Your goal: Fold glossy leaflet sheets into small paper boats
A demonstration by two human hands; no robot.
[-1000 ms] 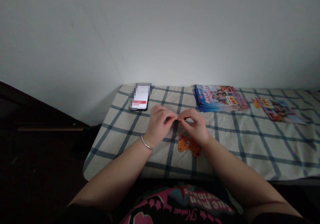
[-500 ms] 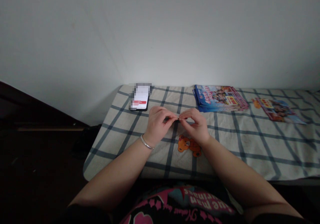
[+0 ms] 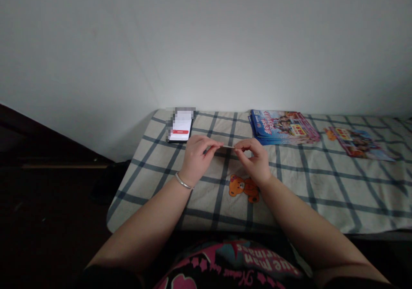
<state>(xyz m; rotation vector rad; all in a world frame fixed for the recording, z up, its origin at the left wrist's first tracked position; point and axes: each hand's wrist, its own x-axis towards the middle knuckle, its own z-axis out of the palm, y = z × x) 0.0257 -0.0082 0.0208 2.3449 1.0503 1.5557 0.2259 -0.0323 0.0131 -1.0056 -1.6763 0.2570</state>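
Observation:
My left hand (image 3: pixel 198 156), with a silver bangle at the wrist, pinches one end of a thin, pale strip (image 3: pixel 228 147) between thumb and fingertips. The other end is pinched by my right hand (image 3: pixel 255 158). The strip spans the short gap between both hands, seen nearly edge-on, so its kind is unclear. Both hands are above a checked cloth (image 3: pixel 209 211), just over a printed orange bear (image 3: pixel 243 188).
A phone (image 3: pixel 182 126) with a lit screen lies behind my left hand. Farther right are a stack of colourful leaflets (image 3: pixel 280 128) and another leaflet (image 3: pixel 360 144) lying apart. A white wall (image 3: pixel 206 44) rises behind the table.
My hands have moved apart, the left one shifting leftward and slightly up. More of the pale strip now shows between the fingertips.

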